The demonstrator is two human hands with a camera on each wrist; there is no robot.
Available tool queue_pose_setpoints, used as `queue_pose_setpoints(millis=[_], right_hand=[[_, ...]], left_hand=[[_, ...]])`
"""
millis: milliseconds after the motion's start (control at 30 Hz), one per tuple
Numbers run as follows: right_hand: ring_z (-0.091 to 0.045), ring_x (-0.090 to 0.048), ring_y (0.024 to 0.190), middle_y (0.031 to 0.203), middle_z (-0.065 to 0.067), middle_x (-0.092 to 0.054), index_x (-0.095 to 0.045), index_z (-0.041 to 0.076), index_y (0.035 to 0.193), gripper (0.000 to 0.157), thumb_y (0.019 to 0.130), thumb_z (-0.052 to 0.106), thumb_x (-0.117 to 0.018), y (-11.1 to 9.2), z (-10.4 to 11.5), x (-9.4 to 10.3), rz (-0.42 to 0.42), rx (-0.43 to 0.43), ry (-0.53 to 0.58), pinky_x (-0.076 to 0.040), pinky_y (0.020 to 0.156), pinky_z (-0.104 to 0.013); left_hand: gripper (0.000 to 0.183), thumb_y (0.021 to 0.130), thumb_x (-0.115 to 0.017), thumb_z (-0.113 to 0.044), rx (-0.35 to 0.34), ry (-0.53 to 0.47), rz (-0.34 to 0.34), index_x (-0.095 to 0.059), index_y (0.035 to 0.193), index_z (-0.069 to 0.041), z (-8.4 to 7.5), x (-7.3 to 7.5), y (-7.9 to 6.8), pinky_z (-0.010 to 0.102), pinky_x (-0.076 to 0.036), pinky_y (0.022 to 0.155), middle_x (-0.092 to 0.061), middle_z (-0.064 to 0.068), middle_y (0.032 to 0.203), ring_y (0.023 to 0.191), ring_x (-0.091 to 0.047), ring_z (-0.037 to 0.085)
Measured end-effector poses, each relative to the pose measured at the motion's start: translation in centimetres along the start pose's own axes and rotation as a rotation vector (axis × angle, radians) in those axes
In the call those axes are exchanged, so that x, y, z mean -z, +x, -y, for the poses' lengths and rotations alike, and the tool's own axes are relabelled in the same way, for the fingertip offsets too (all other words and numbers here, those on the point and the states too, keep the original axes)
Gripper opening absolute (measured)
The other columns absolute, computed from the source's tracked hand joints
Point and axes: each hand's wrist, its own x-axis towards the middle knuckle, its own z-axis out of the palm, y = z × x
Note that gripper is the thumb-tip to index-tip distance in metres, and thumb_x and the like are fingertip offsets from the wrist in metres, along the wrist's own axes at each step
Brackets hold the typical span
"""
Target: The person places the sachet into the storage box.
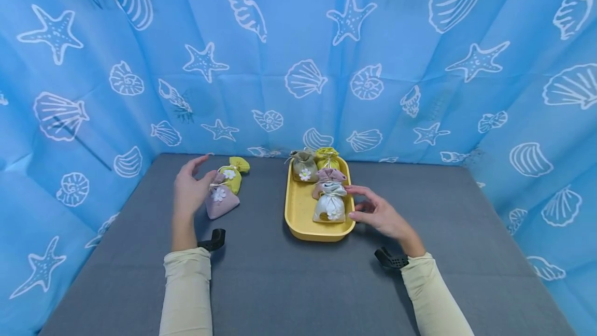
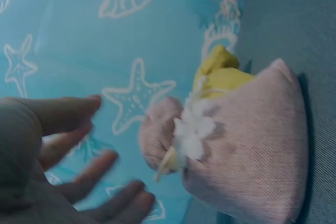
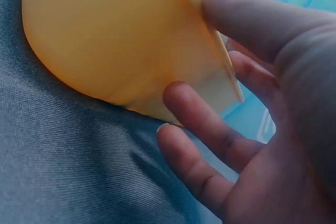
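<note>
On the left, a pink drawstring pouch (image 1: 222,202) with a white flower lies partly over a yellow drawstring pouch (image 1: 239,166). My left hand (image 1: 190,191) is beside the neck of the pink pouch, fingers spread and holding nothing; the left wrist view shows a gap between the fingers (image 2: 107,163) and the pouch. At the right side of a yellow tray (image 1: 298,229), my right hand (image 1: 380,217) has its thumb at the rim and relaxed fingers (image 3: 194,111) along the outer wall. A white pouch (image 1: 330,205) stands inside, close to that hand.
Also in the tray are a grey-green pouch (image 1: 304,166), another yellow pouch (image 1: 327,156) and another pink pouch (image 1: 330,175). A grey cloth (image 1: 280,284) covers the table. Blue curtains (image 1: 298,40) with shells and starfish hang behind and on both sides.
</note>
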Motion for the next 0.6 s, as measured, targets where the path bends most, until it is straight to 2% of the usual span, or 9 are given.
queue_pose_setpoints(millis=[100,167,233,333,500,600], right_hand=[[-0.024,-0.062,0.108,0.159,-0.013,-0.039,-0.050,0.010,0.136,0.048,0.095,0.013,-0.073,-0.06,-0.06,-0.09,-0.016,0.015,0.030,-0.059,0.082,-0.026],[-0.020,-0.060,0.111,0.160,-0.012,-0.038,-0.055,0.007,0.127,0.036,0.095,0.013,-0.072,-0.08,-0.13,-0.11,-0.024,0.027,0.015,-0.057,0.087,-0.024],[-0.018,-0.057,0.115,0.160,-0.011,-0.038,-0.059,0.006,0.118,0.026,0.096,0.013,-0.071,-0.06,-0.22,-0.13,-0.028,0.036,-0.009,-0.053,0.090,-0.022],[-0.019,-0.055,0.117,0.161,-0.010,-0.037,-0.063,0.008,0.114,0.019,0.097,0.015,-0.070,-0.09,-0.23,-0.18,-0.028,0.027,-0.039,-0.051,0.092,-0.020],[-0.023,-0.054,0.116,0.161,-0.010,-0.036,-0.063,0.008,0.115,0.020,0.098,0.016,-0.069,-0.18,-0.10,-0.33,-0.020,0.003,-0.039,-0.051,0.091,-0.021],[-0.025,-0.055,0.117,0.161,-0.011,-0.035,-0.063,0.007,0.115,0.020,0.098,0.015,-0.068,-0.12,-0.18,-0.43,-0.013,0.009,-0.035,-0.051,0.091,-0.022]], left_hand=[[0.068,0.100,-0.063,-0.033,0.103,0.092,0.084,-0.036,0.159,-0.011,0.44,0.21,0.19,0.063,-0.036,0.119,-0.033,0.025,0.161,0.150,-0.033,0.045],[0.077,0.100,-0.063,-0.035,0.160,0.114,0.143,-0.026,0.162,-0.009,0.61,0.25,0.39,0.065,-0.035,0.119,-0.025,0.028,0.164,0.151,-0.028,0.047],[0.083,0.099,-0.063,-0.034,0.190,0.119,0.187,-0.018,0.163,-0.007,0.75,0.22,0.60,0.065,-0.033,0.120,-0.018,0.028,0.167,0.152,-0.024,0.048],[0.087,0.099,-0.064,-0.030,0.211,0.110,0.226,-0.011,0.164,-0.008,0.84,0.18,0.82,0.065,-0.032,0.120,-0.015,0.027,0.168,0.153,-0.023,0.049],[0.090,0.099,-0.066,-0.027,0.241,0.092,0.255,-0.007,0.165,-0.010,1.05,0.24,0.75,0.062,-0.038,0.118,-0.025,0.029,0.165,0.150,-0.031,0.047],[0.085,0.099,-0.065,-0.029,0.250,0.122,0.260,-0.015,0.164,-0.007,1.15,0.25,0.54,0.059,-0.046,0.111,-0.037,0.030,0.158,0.143,-0.042,0.045]])
